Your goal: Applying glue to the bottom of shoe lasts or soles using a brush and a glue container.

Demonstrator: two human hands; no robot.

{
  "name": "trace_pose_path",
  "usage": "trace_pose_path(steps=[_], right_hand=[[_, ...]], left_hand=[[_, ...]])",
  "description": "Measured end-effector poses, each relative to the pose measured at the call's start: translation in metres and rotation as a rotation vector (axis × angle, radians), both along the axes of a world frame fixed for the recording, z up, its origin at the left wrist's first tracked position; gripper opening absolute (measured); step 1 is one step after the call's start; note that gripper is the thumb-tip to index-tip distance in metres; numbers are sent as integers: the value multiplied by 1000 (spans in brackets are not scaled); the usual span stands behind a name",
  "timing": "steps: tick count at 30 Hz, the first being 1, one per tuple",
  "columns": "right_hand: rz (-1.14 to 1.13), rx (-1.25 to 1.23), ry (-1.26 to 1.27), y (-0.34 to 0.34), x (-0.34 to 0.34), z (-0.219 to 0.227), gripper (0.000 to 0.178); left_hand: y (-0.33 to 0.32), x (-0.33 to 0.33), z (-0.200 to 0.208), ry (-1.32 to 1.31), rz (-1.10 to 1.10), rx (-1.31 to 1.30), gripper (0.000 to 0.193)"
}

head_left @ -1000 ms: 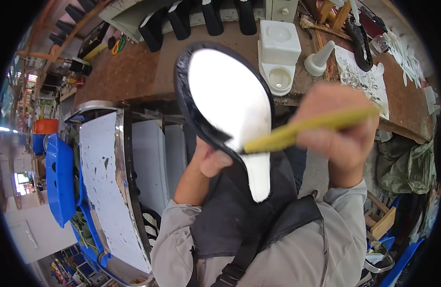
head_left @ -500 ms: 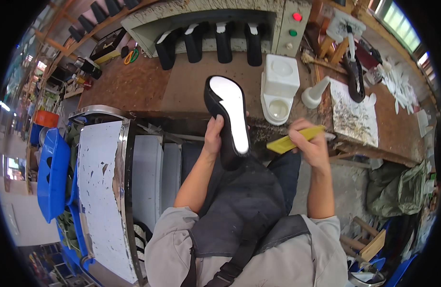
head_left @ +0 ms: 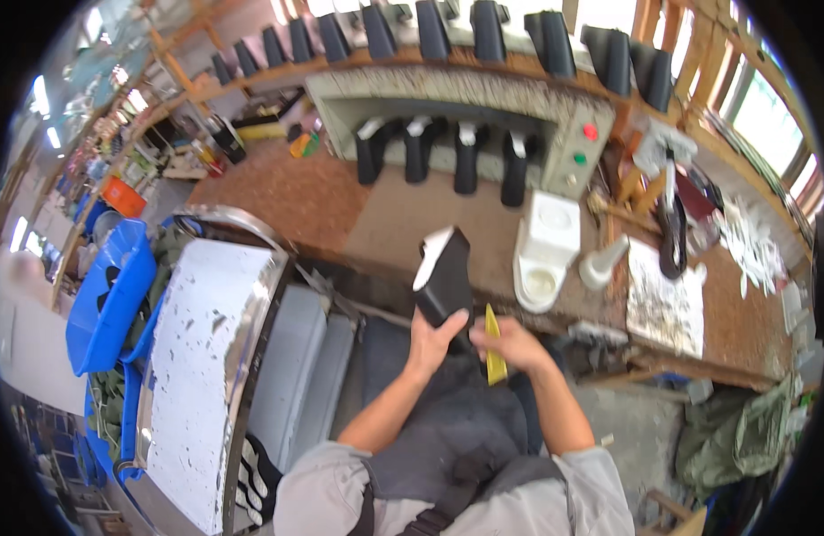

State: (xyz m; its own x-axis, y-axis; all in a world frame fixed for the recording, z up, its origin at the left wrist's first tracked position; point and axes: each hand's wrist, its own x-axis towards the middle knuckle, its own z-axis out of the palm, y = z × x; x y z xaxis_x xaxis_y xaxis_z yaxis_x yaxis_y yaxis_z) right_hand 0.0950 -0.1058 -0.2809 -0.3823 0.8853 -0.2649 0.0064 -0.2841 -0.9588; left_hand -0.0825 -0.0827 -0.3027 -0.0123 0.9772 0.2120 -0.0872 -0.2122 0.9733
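Note:
My left hand (head_left: 432, 341) grips a black wedge shoe sole (head_left: 448, 281) by its lower, near end. The sole is tipped so that its black side faces up, and only part of its white top shows at the far left edge. Just right of it, my right hand (head_left: 519, 347) pinches a flat, yellow, slab-like tool (head_left: 494, 348), which is held on edge close to the sole. Whether the tool touches the sole I cannot tell. The fingertips of my right hand are partly hidden behind the tool.
A bench (head_left: 385, 219) bears a metal box (head_left: 568, 143) with several black wedges inside. More wedges line a shelf (head_left: 510, 67) above. A white pot (head_left: 542, 277) and white squeeze bottle (head_left: 604, 263) stand at right. A paint-flecked white board (head_left: 197, 357) and blue bin (head_left: 117, 299) lie left.
The sole has turned from white top facing up to black side up. My right hand has moved left with the yellow tool, now on edge beside the sole. The view has tilted up.

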Motion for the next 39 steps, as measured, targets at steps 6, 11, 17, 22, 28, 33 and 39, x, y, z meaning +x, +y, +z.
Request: trace_pose_path(steps=[6,11,17,22,28,33,39], right_hand=[[-223,141,-76,-8,30,27,33],[-322,211,-53,29,55,65,30],[-426,254,-126,83,49,164,31],[-465,364,-217,112,46,246,29],[-559,359,-217,110,50,279,30],[-657,436,-241,110,57,251,33],[-864,416,-247,94,77,140,40]], left_hand=[[71,-37,116,-161,245,226,42],[180,-64,274,-207,297,749,44],[308,-34,468,108,406,733,47],[405,-19,557,402,414,421,57],[445,-12,555,398,354,435,72],[375,-28,470,122,526,854,72],[185,-15,247,247,412,880,50]])
